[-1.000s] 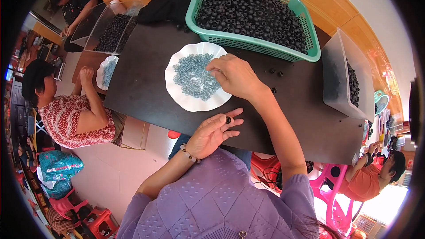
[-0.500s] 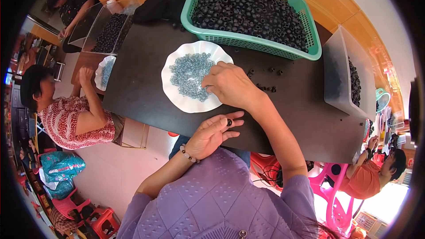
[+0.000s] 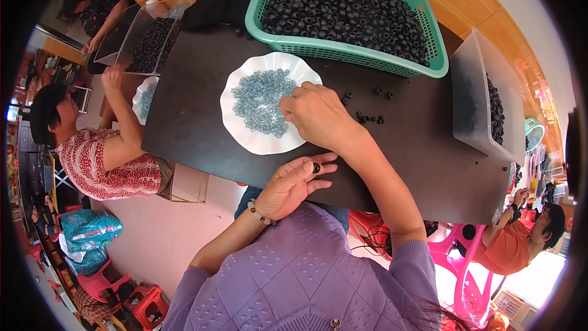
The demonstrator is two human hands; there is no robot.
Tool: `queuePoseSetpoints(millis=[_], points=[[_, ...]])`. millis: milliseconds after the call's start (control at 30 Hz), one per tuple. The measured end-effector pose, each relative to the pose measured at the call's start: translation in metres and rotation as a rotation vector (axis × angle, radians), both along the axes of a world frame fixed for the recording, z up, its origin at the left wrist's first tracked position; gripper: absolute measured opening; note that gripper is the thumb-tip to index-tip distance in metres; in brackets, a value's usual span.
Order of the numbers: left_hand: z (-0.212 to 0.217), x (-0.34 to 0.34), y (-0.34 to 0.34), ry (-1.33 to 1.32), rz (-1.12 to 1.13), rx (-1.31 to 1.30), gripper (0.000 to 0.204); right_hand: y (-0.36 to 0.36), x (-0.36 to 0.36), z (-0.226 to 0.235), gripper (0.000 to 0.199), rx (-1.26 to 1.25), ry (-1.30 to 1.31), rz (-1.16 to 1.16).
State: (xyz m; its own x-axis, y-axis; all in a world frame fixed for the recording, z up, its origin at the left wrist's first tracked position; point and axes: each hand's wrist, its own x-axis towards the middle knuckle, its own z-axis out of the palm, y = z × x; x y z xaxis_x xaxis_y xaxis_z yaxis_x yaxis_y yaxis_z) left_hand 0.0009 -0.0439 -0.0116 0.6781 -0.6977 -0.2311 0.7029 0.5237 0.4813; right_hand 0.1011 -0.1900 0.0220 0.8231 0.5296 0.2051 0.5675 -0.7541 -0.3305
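A small black hollow cap (image 3: 316, 168) is pinched between the thumb and fingers of my left hand (image 3: 286, 189), close in front of me by the table edge. My right hand (image 3: 321, 115) reaches over the right side of a white scalloped plate (image 3: 229, 124). Its fingertips are drawn together at the edge of a heap of small translucent blue-grey beads (image 3: 260, 99); anything between them is hidden. Several loose black caps (image 3: 369, 119) lie on the dark table right of that hand. Behind the plate, a green basket (image 3: 343, 47) holds a large pile of black caps (image 3: 343, 15).
A clear bin (image 3: 474, 95) with black pieces stands at the table's right. Dark cloth (image 3: 217, 3) lies at the back left. A person in a red patterned shirt (image 3: 122, 162) sits at the left; another in orange (image 3: 505, 248) is at the right beside a pink chair (image 3: 459, 263).
My view has shifted slightly. Both my hands keep nearly the same pose. The person on the left has raised a hand and tilted their head up.
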Motion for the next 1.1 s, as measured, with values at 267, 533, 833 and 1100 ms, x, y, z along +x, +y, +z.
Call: queuePoseSetpoints(millis=[267, 533, 833, 1100], points=[[0.001, 0.000, -0.001, 0.000, 0.010, 0.028, 0.025, -0.008, -0.003, 0.001, 0.012, 0.103, 0.020, -0.025], [-0.006, -0.002, 0.000, -0.028, 0.027, -0.015, 0.026, 0.000, -0.004, 0.003, 0.011, 0.105, 0.020, -0.018], [-0.006, -0.004, -0.003, -0.018, 0.029, -0.053, 0.025, 0.009, -0.007, 0.000, 0.005, -0.056, 0.020, -0.121], [-0.005, -0.003, -0.002, -0.020, 0.048, -0.051, 0.019, 0.022, -0.010, 0.000, 0.016, -0.055, 0.011, -0.087]])
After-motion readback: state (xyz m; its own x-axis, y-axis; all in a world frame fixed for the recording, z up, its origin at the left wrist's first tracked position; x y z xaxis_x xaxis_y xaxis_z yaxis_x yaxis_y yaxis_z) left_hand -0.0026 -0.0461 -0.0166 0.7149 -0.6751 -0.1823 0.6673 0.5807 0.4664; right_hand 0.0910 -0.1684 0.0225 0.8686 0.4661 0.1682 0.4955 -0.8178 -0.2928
